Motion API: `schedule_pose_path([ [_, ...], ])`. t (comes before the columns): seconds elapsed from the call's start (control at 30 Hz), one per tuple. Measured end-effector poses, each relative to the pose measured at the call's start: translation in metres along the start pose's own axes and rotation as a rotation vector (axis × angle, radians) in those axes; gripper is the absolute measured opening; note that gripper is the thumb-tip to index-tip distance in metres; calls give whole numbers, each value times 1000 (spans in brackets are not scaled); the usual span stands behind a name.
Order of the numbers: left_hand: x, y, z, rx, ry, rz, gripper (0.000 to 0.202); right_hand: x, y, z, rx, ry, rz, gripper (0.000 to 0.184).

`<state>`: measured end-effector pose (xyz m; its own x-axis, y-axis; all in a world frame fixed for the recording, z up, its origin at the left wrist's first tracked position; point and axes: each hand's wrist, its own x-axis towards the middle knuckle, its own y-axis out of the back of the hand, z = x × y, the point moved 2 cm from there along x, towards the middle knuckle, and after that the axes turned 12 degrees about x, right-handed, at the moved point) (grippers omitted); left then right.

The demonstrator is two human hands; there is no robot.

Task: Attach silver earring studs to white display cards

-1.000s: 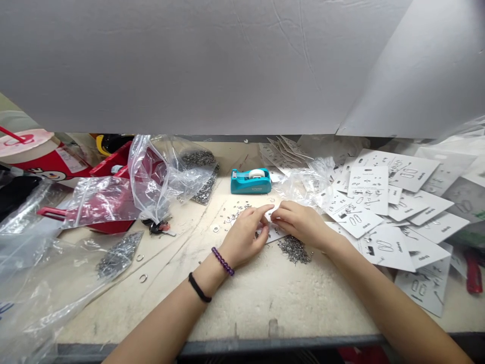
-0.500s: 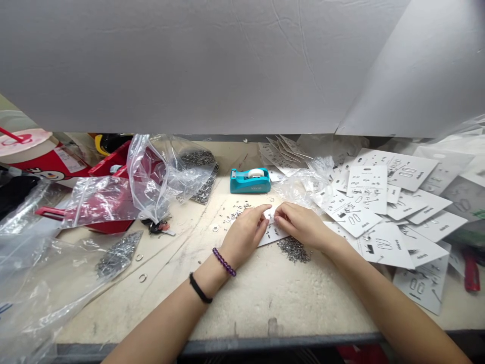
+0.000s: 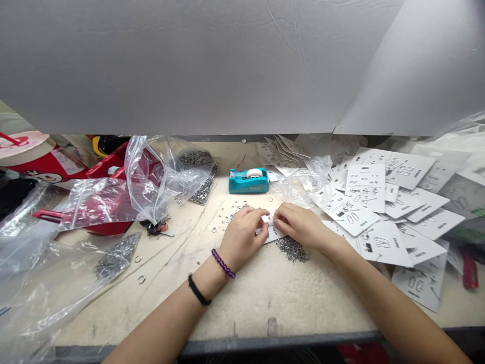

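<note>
From the head camera, I see both bare hands meeting over a white card (image 3: 276, 235), which lies near the middle of the pale bench (image 3: 295, 303). The left hand (image 3: 242, 233) curls at the card's left side, thumb and forefinger apart, probably to steady it; I cannot tell whether its grip grasps anything. The right hand (image 3: 297, 226) has its fingertips bunched over the card; whether its grip is clenched on something tiny, I cannot tell. A heap of small metal pieces (image 3: 293, 249) sits just beside the card, below the right hand, seemingly for short reaches. Beyond the hands stands a teal tape dispenser (image 3: 248, 182), perhaps within reach. Overlapping printed cards (image 3: 366, 188) spread at right; see-through bags (image 3: 56, 288) lie at left.
</note>
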<state>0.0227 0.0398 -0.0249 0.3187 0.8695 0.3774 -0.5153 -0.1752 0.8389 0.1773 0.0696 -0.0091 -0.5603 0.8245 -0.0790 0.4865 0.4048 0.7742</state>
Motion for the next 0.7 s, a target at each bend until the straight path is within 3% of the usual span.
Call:
schedule_pose_path([
  [0.47, 0, 10, 5, 305, 112, -39, 17, 2, -1, 1, -12, 22, -14, 20],
  [0.7, 0, 8, 3, 281, 163, -53, 17, 2, 0, -1, -4, 12, -23, 20],
])
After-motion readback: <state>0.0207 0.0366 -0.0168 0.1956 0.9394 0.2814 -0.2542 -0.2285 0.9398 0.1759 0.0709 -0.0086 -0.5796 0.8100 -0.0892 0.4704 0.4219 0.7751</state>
